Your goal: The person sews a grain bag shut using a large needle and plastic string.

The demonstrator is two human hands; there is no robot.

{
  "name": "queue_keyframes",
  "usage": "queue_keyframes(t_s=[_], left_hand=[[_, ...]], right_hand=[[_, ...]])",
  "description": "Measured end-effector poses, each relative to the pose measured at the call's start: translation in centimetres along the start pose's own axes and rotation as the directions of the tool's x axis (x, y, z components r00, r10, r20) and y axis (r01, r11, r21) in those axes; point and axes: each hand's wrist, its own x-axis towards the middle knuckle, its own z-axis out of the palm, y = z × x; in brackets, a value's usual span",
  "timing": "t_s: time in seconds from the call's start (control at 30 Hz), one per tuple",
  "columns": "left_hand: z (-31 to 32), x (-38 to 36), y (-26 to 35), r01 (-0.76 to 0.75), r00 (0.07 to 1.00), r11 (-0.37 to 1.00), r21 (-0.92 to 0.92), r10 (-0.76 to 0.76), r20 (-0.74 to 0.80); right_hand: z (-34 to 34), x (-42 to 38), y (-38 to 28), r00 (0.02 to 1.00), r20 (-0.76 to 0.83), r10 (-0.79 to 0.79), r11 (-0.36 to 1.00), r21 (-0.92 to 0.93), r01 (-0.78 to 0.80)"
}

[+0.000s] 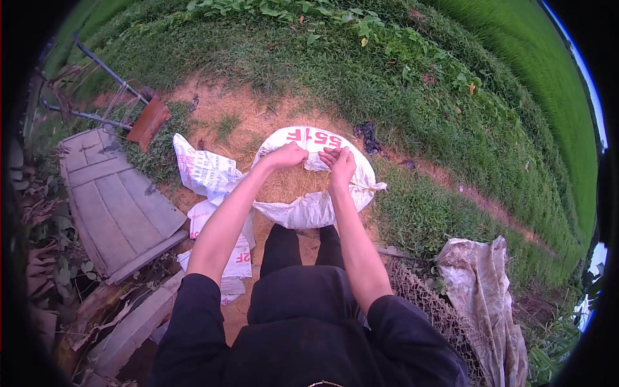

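grass (412, 77) and low leafy vines (380, 39) cover the ground around a patch of reddish earth (200, 97) strewn with pale, grain-like bits. on that patch, right in front of the person's dark-clad legs (280, 248), i see a white sack (303, 213) with red lettering on its far side. its mouth gapes upward over a golden-brown, loose filling (280, 187), and a yellowish tie (373, 188) grips its right corner.

the left hand (288, 155) is at the sack's far rim, its fingers curled together; i cannot tell if they pinch the edge. the right hand (340, 166) is just beside it, over the right part of the mouth, fingers bent and a little apart; whether anything is between them i cannot make out. thin yellow strands show below the hands.

to the left of the sack, a printed white bag (209, 173) lies crumpled, with more folded bags (240, 261) nearer the person. further left lie a grey panel (122, 187) and, beyond it, a rust-coloured blade (149, 121) with metal bars. on the right, netting (419, 293) lies beside a stained sheet (480, 290).
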Motion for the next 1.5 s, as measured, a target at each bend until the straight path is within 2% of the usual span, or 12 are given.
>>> queue_keyframes(t_s=[0.07, 0.23, 0.3, 0.33, 0.4, 0.47, 0.6, 0.67, 0.87, 1.1, 1.37, 1.5], left_hand=[[-0.5, -0.5, -0.3, -0.039, 0.999, 0.985, -0.170, 0.044, 0.025], [-2.0, -4.7, 0.5, -0.139, 0.965, 0.988, 0.074, 0.151, -0.215], [-2.6, -6.3, 0.6, -0.129, 0.928, 0.973, 0.193, 0.187, -0.322], [-3.2, -7.6, 1.6, -0.086, 0.911, 0.974, 0.209, 0.162, -0.380], [-4.6, -9.7, 3.7, -0.044, 0.884, 0.975, 0.218, 0.140, -0.446], [-5.9, -11.4, 5.2, 0.033, 0.887, 0.987, 0.155, 0.043, -0.459], [-7.0, -13.0, 5.5, 0.040, 0.881, 0.984, 0.171, 0.046, -0.471], [-6.8, -13.4, 5.1, 0.032, 0.875, 0.980, 0.198, 0.068, -0.480], [-3.4, -13.8, 3.0, 0.033, 0.862, 0.993, 0.113, 0.029, -0.506], [1.7, -15.9, 1.8, -0.006, 0.834, 1.000, 0.008, 0.009, -0.552], [6.1, -17.2, 0.7, 0.014, 0.890, 0.957, -0.289, -0.144, -0.433], [8.8, -17.7, 0.8, 0.031, 0.921, 0.917, -0.398, -0.181, -0.346]], right_hand=[[0.2, -0.3, -0.1, 1.000, 0.000, -0.024, 1.000, 0.004, 0.024], [1.8, -1.7, -0.1, 0.986, 0.059, -0.157, 0.986, -0.051, 0.160], [2.6, -3.1, 0.0, 0.926, 0.191, -0.327, 0.847, -0.375, 0.377], [2.9, -4.0, -0.1, 0.922, 0.200, -0.333, 0.845, -0.370, 0.385], [3.4, -5.8, -0.5, 0.836, 0.329, -0.440, 0.600, -0.585, 0.546], [4.4, -7.0, -1.2, 0.842, 0.319, -0.436, 0.645, -0.542, 0.539], [6.5, -8.2, -3.6, 0.863, 0.235, -0.447, 0.793, -0.341, 0.504], [7.1, -8.6, -4.8, 0.883, 0.234, -0.408, 0.864, -0.213, 0.456], [6.5, -8.6, -6.2, 0.877, 0.298, -0.377, 0.858, -0.242, 0.452], [3.7, -7.2, -4.9, 0.864, 0.462, -0.199, 0.893, -0.277, 0.354], [0.8, -5.5, -3.0, 0.830, 0.557, 0.033, 0.872, -0.422, 0.249], [0.1, -4.7, -3.1, 0.802, 0.597, 0.034, 0.808, -0.488, 0.329]])
